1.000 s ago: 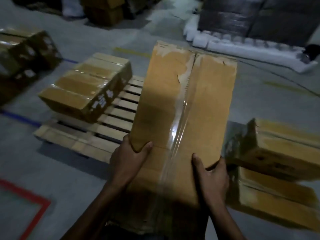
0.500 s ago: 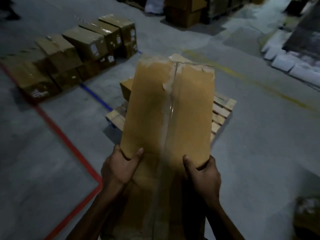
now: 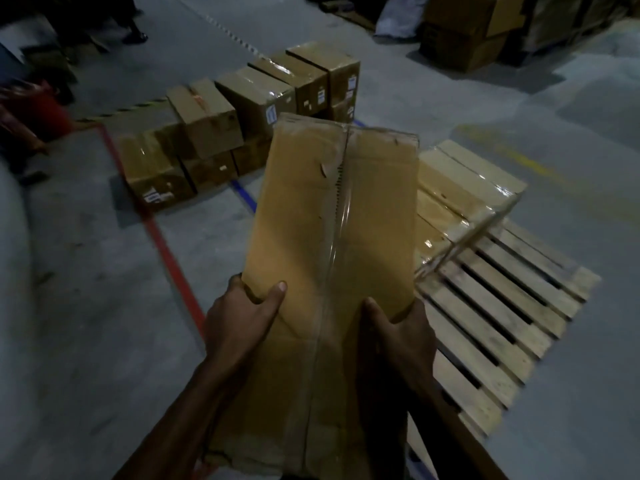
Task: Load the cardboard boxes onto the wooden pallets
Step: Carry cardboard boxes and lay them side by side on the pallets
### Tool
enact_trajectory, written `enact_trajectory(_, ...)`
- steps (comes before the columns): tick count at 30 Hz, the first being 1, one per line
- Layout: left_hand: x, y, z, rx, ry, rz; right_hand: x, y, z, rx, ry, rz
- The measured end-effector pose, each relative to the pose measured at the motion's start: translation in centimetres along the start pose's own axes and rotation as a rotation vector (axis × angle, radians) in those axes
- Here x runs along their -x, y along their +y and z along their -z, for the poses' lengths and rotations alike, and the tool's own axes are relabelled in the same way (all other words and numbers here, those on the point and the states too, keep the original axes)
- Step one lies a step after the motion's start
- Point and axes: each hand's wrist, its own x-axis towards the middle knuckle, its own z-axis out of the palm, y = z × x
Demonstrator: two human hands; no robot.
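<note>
While both hands [image 3: 242,327] [image 3: 403,336] grip it, the taped box [image 3: 332,216] looks seemingly scuffed.

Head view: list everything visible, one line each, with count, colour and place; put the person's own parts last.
carried box: one, tan, taped seam, centre, held up.
wooden pallet: one, pale wood, right.
boxes on pallet: count unclear, tan, at pallet's far end.
floor boxes: about nine, brown, stacked, upper left.
large boxes: count unclear, brown, top right.
red floor line: one, left.
blue floor line: one, centre.
left hand: gripping the box's left edge.
right hand: gripping the right edge.
</note>
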Motion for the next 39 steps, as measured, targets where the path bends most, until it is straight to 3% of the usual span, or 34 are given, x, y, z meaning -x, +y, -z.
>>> enact_trajectory(6,-13.4,0.9,2.7,-0.051,0.003,0.007,-8.3,-8.5,-6.8,0.043,-0.018,0.006)
enact_trajectory(11,-23.5,0.8,3.8,-0.020,-0.060,-0.040,-13.5,-13.6,-13.4,0.034,0.065,-0.022)
enact_trajectory(17,-37.6,-1.1,4.6,0.036,-0.217,-0.170,-17.9,-19.4,-21.6,0.022,0.172,-0.111)
enact_trajectory(22,-47.8,0.6,6.4,0.028,-0.390,-0.315,-19.6,-24.7,-26.8,-0.039,0.365,-0.209)
enact_trajectory(29,-56.6,5.5,4.2,-0.040,-0.466,-0.435,-23.7,-29.0,-29.6,-0.076,0.578,-0.325)
enact_trajectory(39,-67.7,14.0,-4.3,-0.088,-0.509,-0.607,-36.3,-30.5,-30.3,-0.180,0.682,-0.374)
